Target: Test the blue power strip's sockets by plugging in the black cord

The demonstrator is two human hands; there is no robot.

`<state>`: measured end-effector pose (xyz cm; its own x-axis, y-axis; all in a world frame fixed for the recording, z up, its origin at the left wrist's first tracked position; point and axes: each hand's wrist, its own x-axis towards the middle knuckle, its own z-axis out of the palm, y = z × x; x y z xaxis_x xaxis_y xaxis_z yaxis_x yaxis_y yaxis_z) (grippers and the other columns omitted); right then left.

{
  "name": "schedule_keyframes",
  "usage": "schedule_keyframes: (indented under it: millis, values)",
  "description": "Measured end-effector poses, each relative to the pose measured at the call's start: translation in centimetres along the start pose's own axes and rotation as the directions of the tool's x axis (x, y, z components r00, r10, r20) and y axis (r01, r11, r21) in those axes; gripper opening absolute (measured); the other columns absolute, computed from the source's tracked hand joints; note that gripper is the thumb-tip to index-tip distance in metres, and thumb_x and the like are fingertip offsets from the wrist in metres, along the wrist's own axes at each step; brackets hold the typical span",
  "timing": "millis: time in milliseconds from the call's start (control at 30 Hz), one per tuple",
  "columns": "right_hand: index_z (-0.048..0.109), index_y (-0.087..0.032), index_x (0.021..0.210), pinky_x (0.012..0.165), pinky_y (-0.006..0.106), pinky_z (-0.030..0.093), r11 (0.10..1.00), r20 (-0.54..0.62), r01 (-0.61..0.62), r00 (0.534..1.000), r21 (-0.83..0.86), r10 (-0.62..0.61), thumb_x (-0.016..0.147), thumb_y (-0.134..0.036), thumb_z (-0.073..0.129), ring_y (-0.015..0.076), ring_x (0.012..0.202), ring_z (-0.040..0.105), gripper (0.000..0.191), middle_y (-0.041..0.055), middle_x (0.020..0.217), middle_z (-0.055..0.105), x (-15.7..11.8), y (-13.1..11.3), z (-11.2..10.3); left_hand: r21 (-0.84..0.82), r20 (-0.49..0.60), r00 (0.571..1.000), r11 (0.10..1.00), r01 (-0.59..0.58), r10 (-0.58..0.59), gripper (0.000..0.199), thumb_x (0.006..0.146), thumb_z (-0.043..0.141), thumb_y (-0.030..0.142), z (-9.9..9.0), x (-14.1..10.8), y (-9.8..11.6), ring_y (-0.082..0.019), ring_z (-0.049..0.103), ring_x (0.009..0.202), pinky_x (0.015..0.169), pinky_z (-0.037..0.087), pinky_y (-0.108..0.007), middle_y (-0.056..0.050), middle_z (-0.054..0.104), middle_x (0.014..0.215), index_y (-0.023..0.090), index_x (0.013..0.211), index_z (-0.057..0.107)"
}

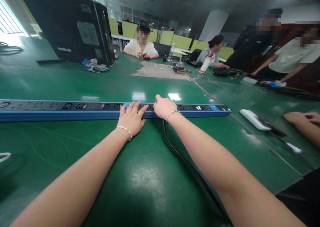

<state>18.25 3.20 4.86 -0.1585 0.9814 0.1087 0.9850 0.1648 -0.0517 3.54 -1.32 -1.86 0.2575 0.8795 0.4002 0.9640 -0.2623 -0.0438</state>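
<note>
A long blue power strip (95, 115) with a row of black sockets lies across the green table. My left hand (132, 117) rests on it with fingers spread over the top, holding nothing. Just to the right, my right hand (164, 106) is closed above the sockets. From beneath that hand a black cable (185, 160) runs down toward the bottom right, passing under my right forearm. The cable's end is hidden by the hand, which seems to grip it against the strip.
A black computer case (67, 27) stands at the back left with gloves (95, 65) beside it. A small metal device (179, 67) and a bottle (171, 52) are farther back. A white object (254, 119) lies right of the strip, near another person's hands. Several people are around the table.
</note>
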Motion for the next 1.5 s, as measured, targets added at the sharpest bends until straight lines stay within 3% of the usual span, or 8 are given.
schedule_keyframes:
  millis: [133, 233, 333, 433, 1100, 1200, 1367, 1500]
  values:
    - [0.052, -0.022, 0.111, 0.069, 0.036, 0.048, 1.000, -0.001, 0.007, 1.000, -0.013, -0.007, 0.088, -0.029, 0.031, 0.0274, 0.084, 0.066, 0.032, 0.0122, 0.091, 0.068, -0.2, -0.1, 0.0, -0.032, -0.004, 1.000, 0.999, -0.002, 0.001, 0.062, 0.083, 0.047, 0.038, -0.2, 0.1, -0.6, -0.027, 0.036, 0.132, 0.106, 0.023, -0.046, -0.010, 0.036, 0.147, 0.024, 0.141, 0.031]
    - [0.053, -0.022, 0.111, 0.068, 0.037, 0.048, 1.000, 0.015, 0.011, 1.000, -0.002, -0.011, 0.088, -0.028, 0.031, 0.0283, 0.085, 0.066, 0.032, 0.0130, 0.092, 0.068, -0.2, -0.2, -0.1, -0.064, -0.018, 0.996, 0.994, 0.087, -0.088, 0.067, 0.084, 0.044, 0.045, -0.5, 0.1, -2.3, -0.026, 0.038, 0.130, 0.104, 0.028, -0.041, -0.013, 0.035, 0.147, 0.016, 0.142, 0.028]
    - [0.054, -0.022, 0.111, 0.068, 0.037, 0.048, 1.000, 0.025, 0.010, 1.000, 0.009, -0.010, 0.087, -0.027, 0.032, 0.0286, 0.085, 0.066, 0.032, 0.0133, 0.093, 0.068, -0.2, -0.1, -0.3, -0.051, -0.015, 0.975, 0.974, 0.220, -0.221, 0.070, 0.082, 0.040, 0.057, -0.6, -0.1, -4.4, -0.028, 0.034, 0.133, 0.106, 0.024, -0.046, -0.014, 0.043, 0.142, 0.014, 0.137, 0.037]
    - [0.054, -0.021, 0.113, 0.069, 0.037, 0.048, 1.000, 0.023, 0.004, 1.000, 0.029, -0.005, 0.088, -0.028, 0.033, 0.0282, 0.086, 0.066, 0.034, 0.0134, 0.094, 0.068, -0.1, 0.1, -0.3, -0.028, 0.022, 0.967, 0.967, 0.255, -0.254, 0.071, 0.080, 0.040, 0.063, -0.7, -0.2, -5.4, -0.029, 0.035, 0.132, 0.106, 0.023, -0.048, -0.014, 0.046, 0.140, 0.015, 0.132, 0.043]
    - [0.062, -0.020, 0.098, 0.073, 0.034, 0.047, 0.998, -0.046, -0.061, 0.997, 0.010, 0.062, 0.084, -0.030, 0.041, 0.0258, 0.088, 0.064, 0.027, 0.0110, 0.091, 0.068, 0.1, 0.2, 0.3, -0.027, 0.018, 0.961, 0.960, 0.277, -0.277, 0.073, 0.079, 0.040, 0.067, -1.1, -0.2, -4.6, -0.029, 0.036, 0.129, 0.105, 0.023, -0.045, -0.015, 0.048, 0.136, 0.014, 0.129, 0.044]
    - [0.063, -0.020, 0.095, 0.074, 0.035, 0.046, 0.995, -0.117, -0.071, 0.990, 0.065, 0.079, 0.084, -0.030, 0.043, 0.0245, 0.087, 0.063, 0.024, 0.0096, 0.090, 0.068, -0.1, 0.6, -1.0, -0.018, 0.010, 0.961, 0.961, 0.276, -0.276, 0.073, 0.078, 0.041, 0.067, -1.1, -0.2, -4.6, -0.029, 0.037, 0.128, 0.105, 0.025, -0.044, -0.014, 0.050, 0.135, 0.014, 0.128, 0.045]
    - [0.060, -0.013, 0.105, 0.077, 0.038, 0.045, 0.987, -0.335, -0.015, 0.940, 0.157, 0.067, 0.092, -0.034, 0.032, 0.0231, 0.093, 0.060, 0.037, 0.0120, 0.099, 0.064, 0.8, 1.8, -6.7, -0.027, 0.028, 0.959, 0.959, 0.282, -0.282, 0.072, 0.078, 0.042, 0.067, -1.2, -0.1, -4.6, -0.030, 0.037, 0.129, 0.105, 0.023, -0.045, -0.015, 0.049, 0.135, 0.015, 0.129, 0.044]
    - [0.060, -0.012, 0.100, 0.068, 0.030, 0.046, 0.943, -0.133, 0.068, 0.991, 0.326, -0.025, 0.089, -0.029, 0.041, 0.0167, 0.074, 0.060, 0.027, 0.0078, 0.083, 0.066, 1.3, 0.3, -7.1, -0.045, 0.053, 0.955, 0.955, 0.294, -0.292, 0.073, 0.077, 0.043, 0.067, -1.2, 0.0, -4.7, -0.030, 0.035, 0.130, 0.105, 0.022, -0.045, -0.014, 0.048, 0.136, 0.018, 0.131, 0.043]
